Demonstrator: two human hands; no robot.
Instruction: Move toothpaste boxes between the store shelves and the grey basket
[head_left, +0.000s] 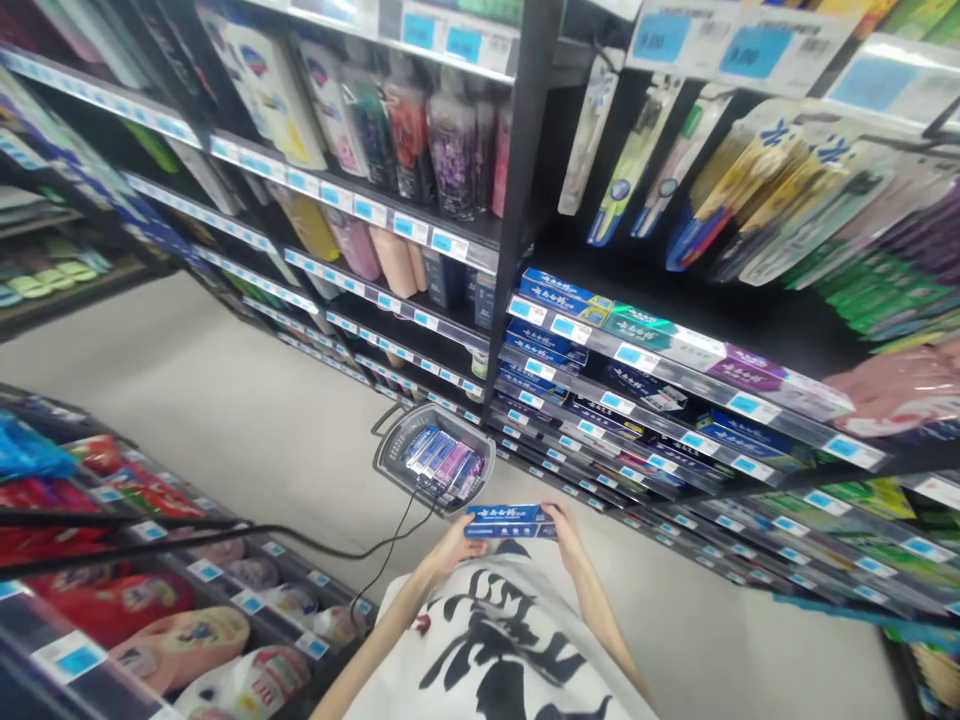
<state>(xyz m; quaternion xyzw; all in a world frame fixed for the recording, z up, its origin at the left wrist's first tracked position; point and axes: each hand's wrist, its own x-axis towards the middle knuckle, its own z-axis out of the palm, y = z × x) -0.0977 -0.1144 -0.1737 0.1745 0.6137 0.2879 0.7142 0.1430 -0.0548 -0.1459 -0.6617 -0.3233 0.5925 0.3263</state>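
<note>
Between my two hands, in front of my white shirt with black print, is a blue toothpaste box (510, 521), held level with its printed side up. My left hand (454, 545) grips its left end, and my right hand (558, 522) grips the right end with fingers closed on it. Just beyond the box, a grey shopping basket (381, 462) stands on the floor near the shelf foot. Several blue and purple boxes (444, 458) lie inside it side by side.
Toothpaste boxes (566, 297) line the shelves on the right, under hanging toothbrushes (622, 170). Bottles (454, 140) fill the shelves ahead. A low shelf with bagged goods (187, 640) borders the left. A black cable (315, 540) crosses from the left towards the basket. Grey floor (172, 350) runs along the aisle.
</note>
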